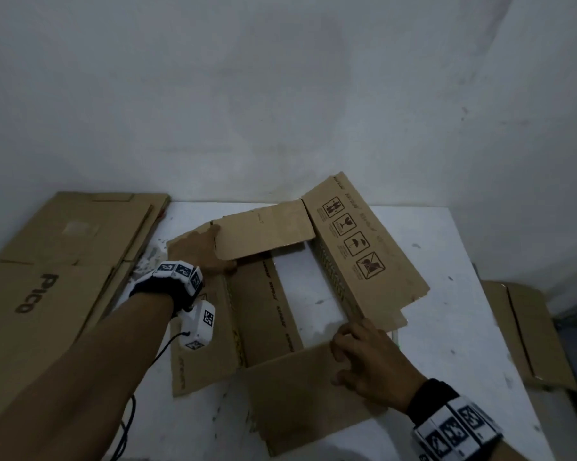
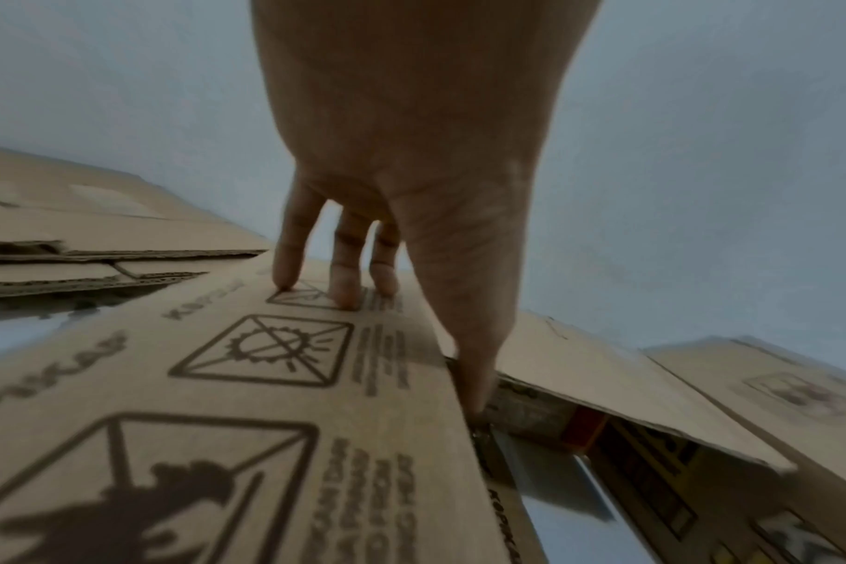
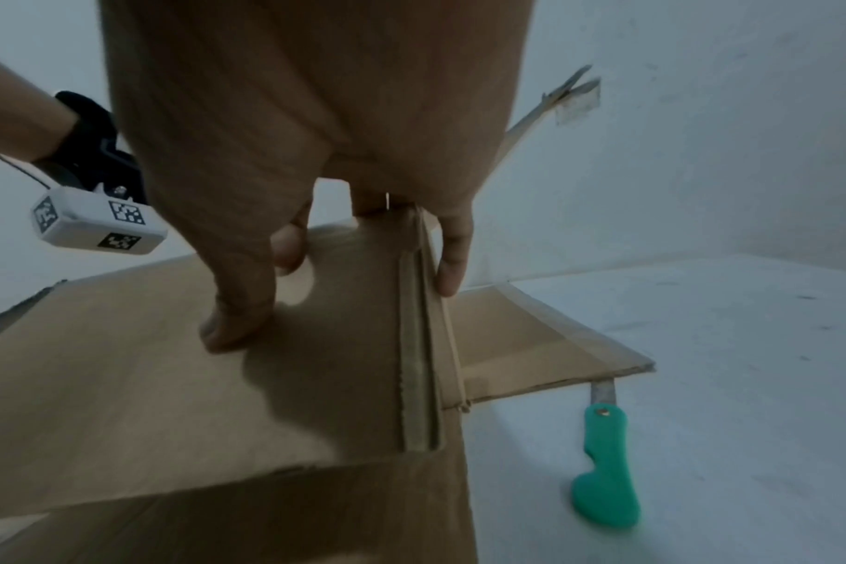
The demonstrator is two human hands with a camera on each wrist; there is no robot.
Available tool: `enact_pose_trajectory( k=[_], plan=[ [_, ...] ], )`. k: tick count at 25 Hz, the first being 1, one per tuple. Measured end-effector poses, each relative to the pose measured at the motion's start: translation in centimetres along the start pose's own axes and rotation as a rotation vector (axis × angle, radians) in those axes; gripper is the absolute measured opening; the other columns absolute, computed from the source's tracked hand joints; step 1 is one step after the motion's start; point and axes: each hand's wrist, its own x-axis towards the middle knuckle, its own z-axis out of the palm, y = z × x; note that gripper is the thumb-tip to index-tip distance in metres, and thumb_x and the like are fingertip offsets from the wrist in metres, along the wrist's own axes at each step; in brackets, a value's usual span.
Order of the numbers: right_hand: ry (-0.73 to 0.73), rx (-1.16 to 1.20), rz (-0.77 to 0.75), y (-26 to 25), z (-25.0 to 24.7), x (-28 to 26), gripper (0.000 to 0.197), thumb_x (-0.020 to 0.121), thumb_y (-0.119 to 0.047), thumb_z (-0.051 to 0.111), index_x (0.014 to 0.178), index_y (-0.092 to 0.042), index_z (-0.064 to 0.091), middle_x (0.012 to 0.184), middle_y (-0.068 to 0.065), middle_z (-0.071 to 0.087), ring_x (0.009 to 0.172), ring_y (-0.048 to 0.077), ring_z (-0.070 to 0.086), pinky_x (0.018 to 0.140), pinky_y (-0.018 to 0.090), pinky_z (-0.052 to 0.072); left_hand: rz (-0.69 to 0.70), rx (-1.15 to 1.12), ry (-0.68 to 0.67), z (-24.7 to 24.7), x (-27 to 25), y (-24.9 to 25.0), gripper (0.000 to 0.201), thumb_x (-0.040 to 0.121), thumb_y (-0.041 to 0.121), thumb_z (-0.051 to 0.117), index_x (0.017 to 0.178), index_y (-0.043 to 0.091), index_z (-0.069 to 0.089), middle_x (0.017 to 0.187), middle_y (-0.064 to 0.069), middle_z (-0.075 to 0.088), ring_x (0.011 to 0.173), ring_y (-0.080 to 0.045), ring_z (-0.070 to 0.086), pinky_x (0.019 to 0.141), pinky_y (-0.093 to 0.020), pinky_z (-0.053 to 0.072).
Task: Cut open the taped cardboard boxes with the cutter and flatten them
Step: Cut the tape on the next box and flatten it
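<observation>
One opened cardboard box [image 1: 280, 294] stands on the white worktop [image 1: 447, 327], both ends open so the worktop shows through its middle, its flaps spread outward. The left hand [image 1: 214, 257] rests on the box's left panel; in the left wrist view three straight fingers [image 2: 344, 267] press on the printed face and the thumb [image 2: 469, 343] hooks over the panel's edge. The right hand [image 1: 363, 357] grips the box's near right corner: in the right wrist view the thumb [image 3: 237, 305] lies on the near panel and one finger [image 3: 452, 259] wraps the far side of the corner edge. One cutter [image 3: 604, 469] with a green handle lies on the worktop just right of the box, its blade tip under a flap. A stack of flattened boxes [image 1: 64, 261] lies at the left; more flattened cardboard [image 1: 526, 327] lies at the right, beyond the worktop's edge.
</observation>
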Motion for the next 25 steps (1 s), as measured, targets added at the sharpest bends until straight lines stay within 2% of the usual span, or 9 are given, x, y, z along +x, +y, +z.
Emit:
enact_pose_trajectory(
  k=[3, 5, 7, 9, 12, 14, 17, 21, 25],
  plan=[
    [-0.041, 0.092, 0.023, 0.2, -0.7, 0.7, 0.040, 0.070, -0.051, 0.078, 0.082, -0.035, 0.044, 0.096, -0.014, 0.047, 0.096, 0.009, 0.037, 0.081, 0.032, 0.041, 0.019, -0.196, -0.003, -1.6, 0.7, -1.4, 0.125, 0.039, 0.087, 0.056, 0.149, 0.031, 0.039, 0.140, -0.012, 0.052, 0.122, -0.031, 0.054, 0.101, -0.042, 0.047],
    [-0.071, 0.111, 0.036, 0.3, -1.1, 1.0, 0.039, 0.070, -0.052, 0.079, 0.082, -0.033, 0.047, 0.096, -0.012, 0.049, 0.096, 0.010, 0.038, 0.083, 0.032, 0.042, 0.034, -0.398, -0.005, -2.7, 1.2, -2.2, 0.101, 0.054, 0.081, 0.060, 0.139, 0.027, 0.055, 0.137, -0.010, 0.056, 0.123, -0.032, 0.055, 0.103, -0.043, 0.046],
    [-0.081, 0.121, 0.041, 0.3, -1.3, 1.1, 0.039, 0.069, -0.053, 0.079, 0.080, -0.034, 0.046, 0.095, -0.012, 0.049, 0.095, 0.009, 0.038, 0.082, 0.032, 0.042, -0.050, -0.755, 0.050, -3.5, 2.3, -2.7, 0.071, 0.072, 0.073, 0.062, 0.117, 0.019, 0.071, 0.121, -0.006, 0.066, 0.115, -0.032, 0.061, 0.100, -0.046, 0.050],
    [-0.088, 0.134, 0.047, 0.3, -1.3, 1.0, 0.040, 0.069, -0.054, 0.078, 0.079, -0.035, 0.045, 0.095, -0.011, 0.049, 0.095, 0.009, 0.038, 0.082, 0.032, 0.041, -0.189, -0.973, 0.089, -4.0, 3.9, -3.1, 0.065, 0.080, 0.073, 0.051, 0.098, 0.015, 0.072, 0.106, -0.006, 0.072, 0.102, -0.032, 0.068, 0.094, -0.049, 0.054],
    [-0.115, 0.142, 0.041, 0.4, -1.4, 1.0, 0.042, 0.069, -0.054, 0.077, 0.075, -0.038, 0.039, 0.095, -0.011, 0.049, 0.094, 0.010, 0.036, 0.081, 0.032, 0.040, -0.182, -0.821, 0.052, -3.5, 6.0, -2.8, 0.067, 0.097, 0.064, 0.036, 0.074, 0.008, 0.064, 0.084, -0.016, 0.073, 0.078, -0.032, 0.069, 0.083, -0.044, 0.057],
    [-0.125, 0.175, 0.040, 0.4, -1.5, 1.0, 0.042, 0.070, -0.053, 0.077, 0.076, -0.037, 0.039, 0.096, -0.009, 0.050, 0.093, 0.007, 0.035, 0.080, 0.030, 0.038, -0.194, -0.625, 0.078, -3.0, 6.5, -1.7, 0.073, 0.102, 0.059, 0.032, 0.063, 0.004, 0.060, 0.086, -0.021, 0.071, 0.069, -0.030, 0.061, 0.071, -0.033, 0.048],
    [-0.106, 0.269, 0.028, 0.3, -1.8, 0.8, 0.038, 0.069, -0.050, 0.078, 0.079, -0.033, 0.045, 0.098, -0.009, 0.052, 0.095, -0.004, 0.035, 0.083, 0.027, 0.036, -0.272, -0.526, 0.068, -2.2, 7.3, -0.3, 0.067, 0.104, 0.055, 0.033, 0.086, -0.002, 0.064, 0.092, -0.022, 0.062, 0.080, -0.033, 0.057, 0.074, -0.033, 0.042],
    [-0.036, 0.485, 0.097, 0.3, -2.3, 0.6, 0.036, 0.074, -0.050, 0.079, 0.080, -0.027, 0.050, 0.099, -0.005, 0.059, 0.101, 0.006, 0.049, 0.091, 0.031, 0.044, -0.335, -0.544, 0.136, -1.2, 8.2, 0.0, 0.064, 0.099, 0.058, 0.045, 0.065, 0.005, 0.049, 0.064, -0.012, 0.047, 0.059, -0.024, 0.046, 0.062, -0.031, 0.040],
    [-0.015, 0.513, 0.188, -0.3, -3.1, 1.0, 0.038, 0.076, -0.061, 0.074, 0.089, -0.033, 0.053, 0.107, -0.010, 0.059, 0.104, 0.003, 0.050, 0.091, 0.032, 0.045, -0.372, -0.604, 0.111, -0.6, 8.7, -0.1, 0.069, 0.097, 0.060, 0.045, 0.069, -0.002, 0.055, 0.071, -0.019, 0.057, 0.064, -0.029, 0.051, 0.063, -0.034, 0.038]
  ],
)
